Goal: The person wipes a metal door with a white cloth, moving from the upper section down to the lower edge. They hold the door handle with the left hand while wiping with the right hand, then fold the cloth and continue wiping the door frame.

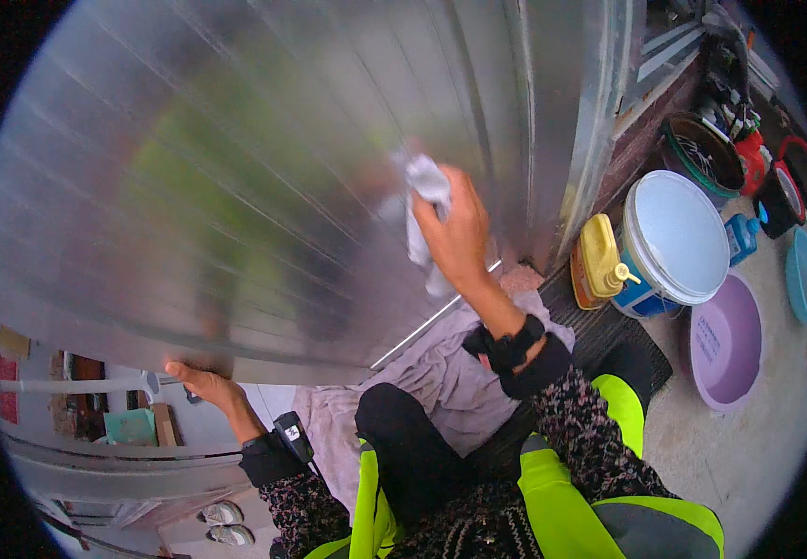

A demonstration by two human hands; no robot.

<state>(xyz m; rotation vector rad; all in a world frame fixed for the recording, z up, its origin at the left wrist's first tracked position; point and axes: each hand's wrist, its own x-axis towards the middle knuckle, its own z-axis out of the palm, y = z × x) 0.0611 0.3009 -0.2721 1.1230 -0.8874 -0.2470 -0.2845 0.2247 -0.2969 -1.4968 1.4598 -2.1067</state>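
Observation:
A large ribbed metal door panel (271, 175) fills the upper left and reflects blurred green and grey. My right hand (456, 227) holds a crumpled white cloth (426, 185) against its surface, near the lower right part. At the panel's lower left edge is my left hand (208, 388), its thumb on the near side; its other fingers are mostly hidden, so its grip cannot be told. A pinkish-grey towel (417, 405) lies spread on the floor below the panel, by my knees.
On the right stand a yellow jug with a pump (593, 258), a white lidded bucket (679, 234), a purple basin (725, 342), a blue bottle (740, 237) and a light-blue basin (802, 279). A dark mat (627, 349) lies beside the towel. Shoes (225, 524) sit at the lower left.

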